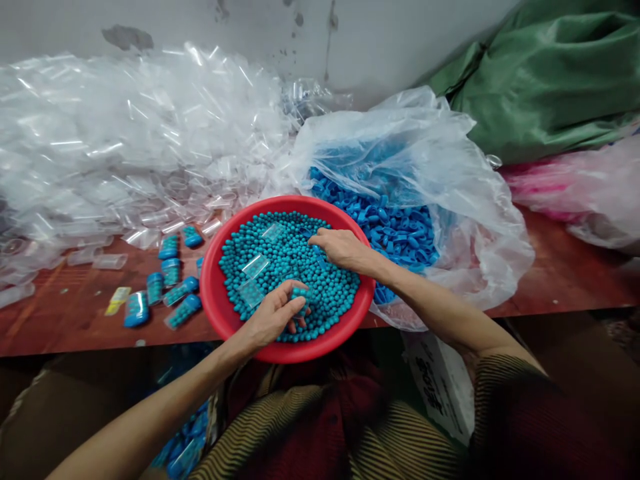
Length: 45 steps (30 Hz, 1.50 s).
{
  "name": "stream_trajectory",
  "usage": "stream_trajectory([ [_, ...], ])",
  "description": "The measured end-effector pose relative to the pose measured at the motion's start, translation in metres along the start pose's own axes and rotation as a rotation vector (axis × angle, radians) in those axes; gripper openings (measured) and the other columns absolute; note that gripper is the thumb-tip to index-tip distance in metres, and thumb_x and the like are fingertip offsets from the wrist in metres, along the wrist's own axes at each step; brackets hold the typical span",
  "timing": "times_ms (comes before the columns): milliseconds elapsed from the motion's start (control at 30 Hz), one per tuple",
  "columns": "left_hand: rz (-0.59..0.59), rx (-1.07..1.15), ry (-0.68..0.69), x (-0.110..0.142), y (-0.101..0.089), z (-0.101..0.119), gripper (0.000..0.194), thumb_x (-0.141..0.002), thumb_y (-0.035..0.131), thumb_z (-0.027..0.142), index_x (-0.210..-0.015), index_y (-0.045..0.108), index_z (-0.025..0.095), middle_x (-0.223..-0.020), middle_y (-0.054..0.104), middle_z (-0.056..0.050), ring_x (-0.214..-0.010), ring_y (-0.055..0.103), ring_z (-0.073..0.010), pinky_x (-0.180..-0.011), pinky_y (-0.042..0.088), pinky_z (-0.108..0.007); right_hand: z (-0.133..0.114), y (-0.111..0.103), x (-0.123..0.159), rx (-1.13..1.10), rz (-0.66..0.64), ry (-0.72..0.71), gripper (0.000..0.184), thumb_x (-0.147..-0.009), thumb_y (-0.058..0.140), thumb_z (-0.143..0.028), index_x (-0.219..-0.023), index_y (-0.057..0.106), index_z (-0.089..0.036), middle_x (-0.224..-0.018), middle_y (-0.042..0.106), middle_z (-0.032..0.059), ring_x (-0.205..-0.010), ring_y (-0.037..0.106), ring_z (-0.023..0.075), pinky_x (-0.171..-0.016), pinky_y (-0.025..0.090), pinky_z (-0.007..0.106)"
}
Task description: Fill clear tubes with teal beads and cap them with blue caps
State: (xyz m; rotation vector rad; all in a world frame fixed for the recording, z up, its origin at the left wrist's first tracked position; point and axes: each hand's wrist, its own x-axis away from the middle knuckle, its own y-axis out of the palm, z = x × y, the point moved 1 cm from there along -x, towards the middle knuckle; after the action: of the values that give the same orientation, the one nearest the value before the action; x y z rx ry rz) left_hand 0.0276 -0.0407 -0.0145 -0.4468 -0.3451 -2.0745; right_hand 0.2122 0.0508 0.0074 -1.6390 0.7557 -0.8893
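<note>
A red plastic basin (212, 293) full of small teal beads (270, 267) stands at the table's front edge. Over its near side, my left hand (277, 310) is closed around a small clear container (300, 293) with teal beads in it. My right hand (345, 250) is over the right part of the beads, its fingers pinched at a blue plastic cap (320, 257), partly hidden by the hand. A few clear empty containers (256, 267) lie on the beads.
Left of the basin lie several bead-filled containers with blue caps (137, 309) and a yellow label (118, 301). Clear empty containers (125, 133) are heaped behind. On the right, a plastic bag (480, 247) holds blue caps (405, 230); green fabric (550, 87) lies beyond.
</note>
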Motion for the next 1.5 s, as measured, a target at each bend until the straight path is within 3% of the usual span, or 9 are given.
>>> stream_trajectory([
  [167,0.026,0.013,-0.016,0.003,-0.003,0.001,0.038,-0.074,0.058,0.042,-0.1,0.048,0.016,-0.074,0.059,0.001,-0.057,0.059,-0.0105,-0.045,0.043,-0.019,0.002,0.023,0.003,0.228,-0.159,-0.134,0.032,-0.092,0.036,-0.02,-0.103,0.066,-0.021,-0.105,0.058,0.011,-0.088,0.057,0.0228,-0.063,0.037,0.029],
  [400,0.034,0.051,-0.066,0.003,-0.001,0.005,0.032,-0.076,0.056,0.036,-0.1,0.047,0.017,-0.068,0.059,0.003,-0.05,0.058,-0.0083,-0.043,0.042,-0.018,-0.005,0.028,0.017,0.295,0.034,-0.132,0.033,-0.094,0.031,-0.017,-0.096,0.065,-0.018,-0.104,0.058,0.0141,-0.101,0.047,0.0286,-0.08,0.035,0.041],
  [567,0.028,0.115,-0.046,0.003,-0.002,0.003,0.035,-0.075,0.059,0.039,-0.099,0.047,0.017,-0.075,0.062,0.001,-0.051,0.059,-0.0089,-0.042,0.041,-0.017,-0.01,0.026,0.017,0.258,0.045,-0.107,0.031,-0.091,0.036,-0.015,-0.085,0.066,-0.013,-0.098,0.06,0.0161,-0.098,0.049,0.0292,-0.081,0.035,0.043],
  [667,0.02,0.143,-0.014,0.003,-0.003,0.002,0.036,-0.075,0.06,0.041,-0.1,0.046,0.017,-0.075,0.061,0.001,-0.053,0.059,-0.009,-0.042,0.041,-0.017,-0.009,0.024,0.018,-0.005,0.059,-0.064,0.024,-0.091,0.04,-0.018,-0.097,0.063,-0.01,-0.094,0.062,0.0138,-0.091,0.054,0.0242,-0.08,0.039,0.038],
  [767,0.042,0.115,0.031,0.001,-0.004,0.001,0.035,-0.077,0.058,0.04,-0.102,0.047,0.018,-0.074,0.06,0.002,-0.054,0.058,-0.0082,-0.042,0.041,-0.016,-0.009,0.017,0.023,-0.499,0.071,-0.05,0.023,-0.09,0.044,-0.022,-0.104,0.06,-0.013,-0.088,0.063,0.0066,-0.084,0.056,0.0176,-0.077,0.043,0.032],
  [967,0.139,0.024,0.167,-0.002,-0.003,-0.001,0.038,-0.077,0.058,0.033,-0.108,0.042,0.019,-0.072,0.053,0.005,-0.051,0.053,-0.0068,-0.043,0.043,-0.018,-0.024,0.013,0.036,-1.347,-0.282,-0.037,0.022,-0.088,0.046,-0.03,-0.107,0.052,-0.019,-0.058,0.05,-0.007,-0.045,0.043,0.006,-0.044,0.037,0.017],
  [1200,0.126,-0.084,0.208,0.007,0.002,0.004,0.048,-0.082,0.052,0.029,-0.127,0.037,0.021,-0.073,0.05,0.004,-0.051,0.05,-0.0074,-0.046,0.043,-0.02,-0.031,0.019,0.038,-1.675,-0.491,0.078,0.022,-0.079,0.06,-0.034,-0.088,0.045,-0.02,-0.049,0.045,-0.0121,-0.033,0.028,0.0022,-0.034,0.037,0.015],
  [1367,0.117,-0.163,0.249,0.011,0.004,0.006,0.032,-0.084,0.049,0.028,-0.116,0.046,0.021,-0.067,0.044,0.006,-0.048,0.044,-0.0069,-0.046,0.038,-0.021,-0.03,0.028,0.038,-1.714,-0.633,0.025,0.029,-0.076,0.063,-0.038,-0.082,0.041,-0.02,-0.047,0.046,-0.0126,-0.031,0.026,0.0011,-0.033,0.039,0.015],
  [1500,0.173,-0.193,0.281,0.012,0.003,0.0,0.022,-0.085,0.047,0.026,-0.106,0.05,0.022,-0.065,0.041,0.006,-0.049,0.039,-0.0061,-0.047,0.036,-0.02,-0.036,0.03,0.038,-1.707,-0.608,0.01,0.032,-0.077,0.063,-0.042,-0.083,0.039,-0.021,-0.047,0.044,-0.0134,-0.032,0.025,0.0011,-0.034,0.038,0.014],
])
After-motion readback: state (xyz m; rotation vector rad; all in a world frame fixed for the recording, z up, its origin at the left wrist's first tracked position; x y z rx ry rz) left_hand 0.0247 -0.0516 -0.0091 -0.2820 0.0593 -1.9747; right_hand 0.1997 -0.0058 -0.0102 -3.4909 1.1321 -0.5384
